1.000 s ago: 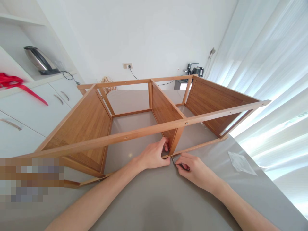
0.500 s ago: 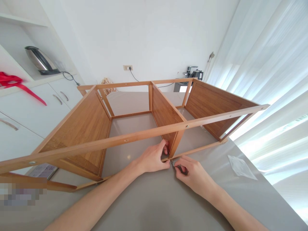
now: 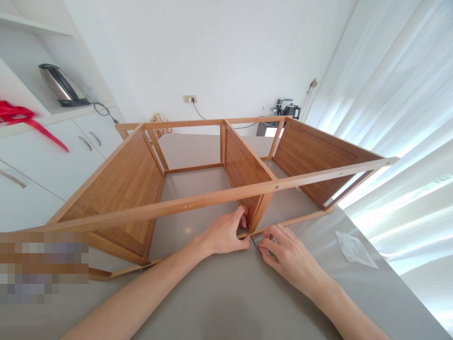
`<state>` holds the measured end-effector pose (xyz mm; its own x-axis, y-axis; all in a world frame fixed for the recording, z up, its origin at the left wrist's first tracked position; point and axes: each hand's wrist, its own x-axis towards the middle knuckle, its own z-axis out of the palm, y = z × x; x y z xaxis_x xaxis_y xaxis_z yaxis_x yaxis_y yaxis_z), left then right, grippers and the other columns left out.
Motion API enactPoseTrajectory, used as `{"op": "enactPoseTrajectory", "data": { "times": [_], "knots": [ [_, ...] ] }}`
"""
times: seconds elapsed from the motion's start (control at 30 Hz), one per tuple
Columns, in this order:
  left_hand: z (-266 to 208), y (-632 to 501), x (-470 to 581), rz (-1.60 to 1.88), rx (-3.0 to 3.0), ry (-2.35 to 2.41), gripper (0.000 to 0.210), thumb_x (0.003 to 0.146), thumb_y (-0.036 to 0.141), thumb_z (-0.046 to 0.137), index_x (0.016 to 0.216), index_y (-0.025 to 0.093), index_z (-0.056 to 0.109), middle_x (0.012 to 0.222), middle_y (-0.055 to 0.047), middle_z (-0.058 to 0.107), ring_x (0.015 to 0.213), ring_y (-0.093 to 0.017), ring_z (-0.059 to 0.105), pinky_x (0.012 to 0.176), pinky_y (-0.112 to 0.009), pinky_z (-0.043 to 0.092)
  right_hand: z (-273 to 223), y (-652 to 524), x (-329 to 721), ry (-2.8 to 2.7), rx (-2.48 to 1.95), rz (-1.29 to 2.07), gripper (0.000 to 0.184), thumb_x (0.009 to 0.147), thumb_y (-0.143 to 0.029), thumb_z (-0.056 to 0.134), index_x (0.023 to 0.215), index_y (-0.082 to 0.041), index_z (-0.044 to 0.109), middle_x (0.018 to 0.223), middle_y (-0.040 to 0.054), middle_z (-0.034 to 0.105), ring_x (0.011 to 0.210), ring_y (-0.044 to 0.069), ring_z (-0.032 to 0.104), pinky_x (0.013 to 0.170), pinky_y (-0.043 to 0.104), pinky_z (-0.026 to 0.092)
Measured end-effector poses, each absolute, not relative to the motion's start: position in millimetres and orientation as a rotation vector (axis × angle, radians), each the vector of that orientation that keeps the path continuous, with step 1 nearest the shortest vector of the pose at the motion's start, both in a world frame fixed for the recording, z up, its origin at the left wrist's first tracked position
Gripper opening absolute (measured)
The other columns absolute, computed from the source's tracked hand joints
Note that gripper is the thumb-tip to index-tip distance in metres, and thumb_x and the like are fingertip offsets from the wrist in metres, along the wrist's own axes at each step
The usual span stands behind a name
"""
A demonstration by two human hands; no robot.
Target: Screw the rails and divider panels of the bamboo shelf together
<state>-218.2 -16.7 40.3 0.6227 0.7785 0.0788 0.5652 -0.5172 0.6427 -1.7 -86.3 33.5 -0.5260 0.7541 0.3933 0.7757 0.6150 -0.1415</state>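
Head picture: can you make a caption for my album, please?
Left hand grips the frame on the table; right hand holds a thin metal piece by the lower rail.

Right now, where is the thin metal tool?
In the head view, the thin metal tool is just right of centre, at the right hand's fingertips, beside the lower front rail near the middle panel's bottom edge.

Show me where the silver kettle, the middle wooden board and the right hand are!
Silver kettle [image 3: 61,86], head view: on its shiny side.
Middle wooden board [image 3: 244,163], head view: on its broad face.
Right hand [image 3: 288,250], head view: on the back of it.
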Motion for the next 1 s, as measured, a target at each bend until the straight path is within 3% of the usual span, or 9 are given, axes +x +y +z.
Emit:
{"op": "enactPoseTrajectory", "data": {
  "times": [0.23, 0.53, 0.8, 1.0],
  "knots": [
    [42.0, -17.6, -217.0, 0.487, 2.259, 1.069, 0.041, 0.072, 0.027, 0.066, 0.105, 0.025, 0.042, 0.098, 0.001, 0.065, 0.078, -0.018, 0.064, 0.064, -0.029, 0.043, 40.1, -85.7, 0.3, -2.573, -1.207, -0.043, 0.02, 0.096, -0.013, 0.05, 0.08, -0.02, 0.059, 0.077, 0.0023, 0.056, 0.079, 0.018, 0.053, 0.071, 0.032, 0.044],
    [42.1, -18.0, -216.2, 0.493, 2.261, 1.074, 0.038, 0.073, 0.027, 0.067, 0.102, 0.025, 0.043, 0.096, 0.001, 0.065, 0.079, -0.018, 0.064, 0.064, -0.028, 0.042, 42.2, -85.6, 0.6, -2.549, -1.226, 0.111, 0.019, 0.099, -0.013, 0.047, 0.086, -0.02, 0.059, 0.086, 0.0038, 0.058, 0.085, 0.018, 0.056, 0.074, 0.031, 0.046],
    [41.2, -17.7, -217.2, 0.494, 2.262, 1.064, 0.04, 0.072, 0.027, 0.068, 0.103, 0.025, 0.042, 0.095, 0.001, 0.065, 0.077, -0.018, 0.063, 0.062, -0.028, 0.042, 45.3, -92.2, 4.2, -2.584, -1.23, 0.057, 0.02, 0.096, -0.011, 0.048, 0.082, -0.02, 0.06, 0.081, 0.0023, 0.055, 0.076, 0.017, 0.054, 0.07, 0.031, 0.044],
    [40.7, -18.1, -217.7, 0.494, 2.252, 1.071, 0.041, 0.072, 0.028, 0.068, 0.104, 0.025, 0.042, 0.096, 0.001, 0.066, 0.076, -0.018, 0.064, 0.062, -0.028, 0.043, 48.5, -93.9, -0.3, -2.552, -1.181, 0.059, 0.02, 0.094, -0.01, 0.05, 0.082, -0.02, 0.063, 0.085, 0.0046, 0.054, 0.082, 0.019, 0.055, 0.07, 0.031, 0.047]
  ]
}}
